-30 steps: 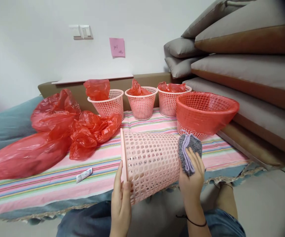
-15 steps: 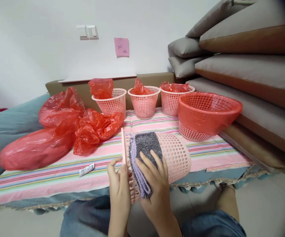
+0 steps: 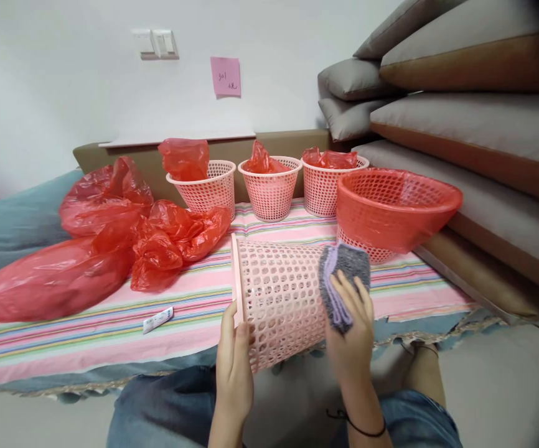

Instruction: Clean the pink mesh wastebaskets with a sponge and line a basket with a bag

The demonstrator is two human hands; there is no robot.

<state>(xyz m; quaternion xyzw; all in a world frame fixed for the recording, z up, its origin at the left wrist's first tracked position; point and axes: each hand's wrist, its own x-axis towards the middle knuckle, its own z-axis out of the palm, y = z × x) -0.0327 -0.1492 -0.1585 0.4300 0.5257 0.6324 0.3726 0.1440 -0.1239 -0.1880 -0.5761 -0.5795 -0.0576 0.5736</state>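
Observation:
A pink perforated plastic basket (image 3: pixel 281 292) lies on its side above my lap, its rim facing left. My left hand (image 3: pixel 234 367) grips that rim from below, thumb on the outer wall. My right hand (image 3: pixel 350 333) presses a folded grey and lilac cloth (image 3: pixel 342 277) against the basket's narrow bottom end, fingers spread over the cloth.
A basket lined with a red bag (image 3: pixel 391 208) stands at the right on the striped cloth (image 3: pixel 111 336). Three pink baskets (image 3: pixel 269 186) with red bags stand behind. Crumpled red bags (image 3: pixel 111 242) lie at the left, a small white tube (image 3: pixel 157 319) near them. Grey cushions (image 3: pixel 460 124) are stacked at the right.
My right hand slid the cloth along the basket wall from the rim end back to the bottom end. My left hand kept its hold on the rim.

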